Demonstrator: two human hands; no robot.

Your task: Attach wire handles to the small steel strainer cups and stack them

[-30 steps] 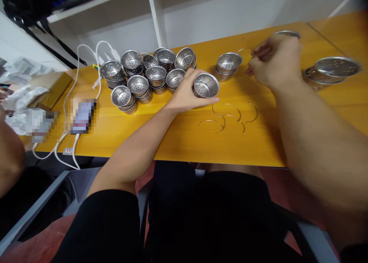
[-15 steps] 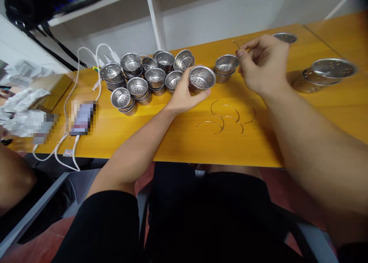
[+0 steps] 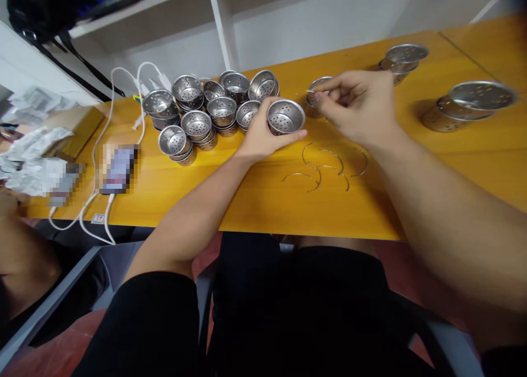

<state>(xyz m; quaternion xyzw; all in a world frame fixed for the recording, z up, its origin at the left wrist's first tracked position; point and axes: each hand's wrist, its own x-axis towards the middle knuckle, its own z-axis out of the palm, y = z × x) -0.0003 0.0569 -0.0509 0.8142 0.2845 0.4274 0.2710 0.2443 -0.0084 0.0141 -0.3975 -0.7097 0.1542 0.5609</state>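
Observation:
My left hand [image 3: 263, 134] is wrapped round a perforated metal cup [image 3: 286, 117], its open mouth tilted up toward me. To the right, my right hand [image 3: 349, 102] pinches a thin wire [image 3: 308, 91] between thumb and fingertips, a short distance from the cup's rim. Behind those fingers another perforated cup [image 3: 314, 106] stands partly hidden. Several curved wire pieces [image 3: 329, 167] lie on the table below and between my hands. Just left of my left hand are several stacked perforated cups [image 3: 222, 111], close together.
More perforated cups [image 3: 457, 111] stand at the right of the yellow table [image 3: 255, 201]. On the left lie a phone [image 3: 117, 168] with white cables [image 3: 94, 146] and crumpled plastic bags [image 3: 33, 163]. A person's arm [image 3: 24, 251] shows at the left edge. White shelving [image 3: 220, 26] rises behind.
My right hand has moved left and slightly down with the wire, toward the held cup. The cup in my left hand has shifted slightly left and down.

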